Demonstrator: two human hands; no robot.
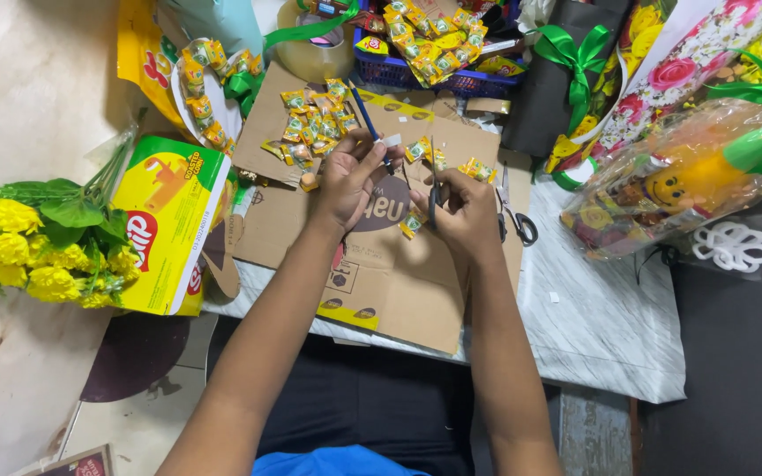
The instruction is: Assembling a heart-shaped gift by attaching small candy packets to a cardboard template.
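Observation:
My left hand pinches a small white strip of tape over the flattened brown cardboard sheet. My right hand grips a pair of scissors with the blades pointing up toward that strip. Small yellow-green wrapped candies lie just beyond my fingers, one between my hands. A blue pen lies on the cardboard behind my left hand.
A second pair of scissors lies right of my right hand. A yellow box and yellow artificial flowers sit left. A tape roll, a blue basket of candies and wrapped gift bouquets stand behind.

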